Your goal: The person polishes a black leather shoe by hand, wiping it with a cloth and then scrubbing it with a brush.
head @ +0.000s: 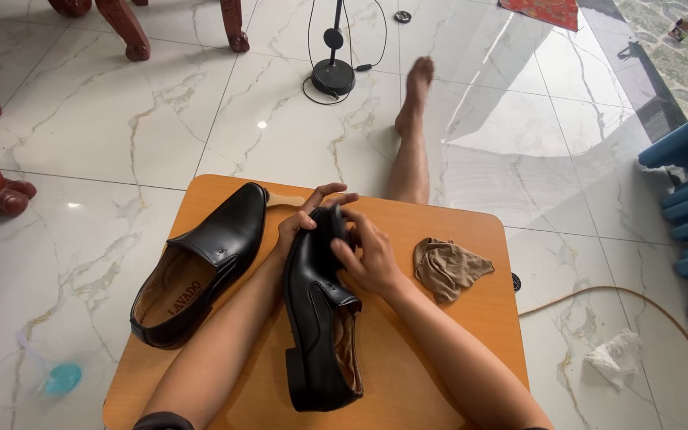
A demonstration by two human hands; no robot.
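Hands (pixel 336 239) on shoe (pixel 320 318); second shoe (pixel 201 267), cloth (pixel 447 267) flank.

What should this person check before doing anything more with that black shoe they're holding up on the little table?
1. Left hand grips the held shoe at the toe: ok.
2. Right hand rests on its upper side: ok.
3. Heel sits on the wooden table, not over the edge: ok.
4. Brown cloth lies within reach, right of the hands: ok.
5. Second shoe lies apart on the left: ok.
6. Polish or dirt on the leather: cannot tell.
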